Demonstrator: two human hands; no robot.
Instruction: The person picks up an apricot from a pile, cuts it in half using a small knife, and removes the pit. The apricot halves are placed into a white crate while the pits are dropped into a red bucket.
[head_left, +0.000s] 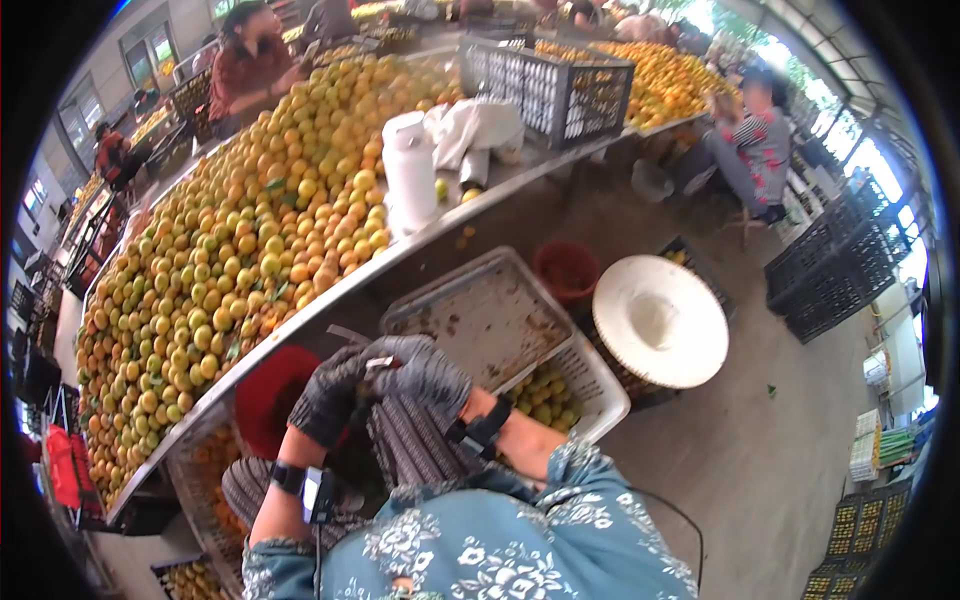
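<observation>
My left hand and my right hand, both in dark grey knitted gloves, meet above my lap. Fingers are curled on both. Between them a small pale, shiny piece shows at the right fingertips; its kind is hidden by the gloves. What the left fingers hold is covered as well. A thin pale strip sticks out just beyond the hands. Below the left hand is a red tub. To the right of my right hand stands a white crate with greenish round fruits in it.
A long table carries a big heap of orange and green fruits, a white bottle, a white cloth and a black crate. A dirt-flecked tray, a red bucket and a white hat are below. Other people sit farther off.
</observation>
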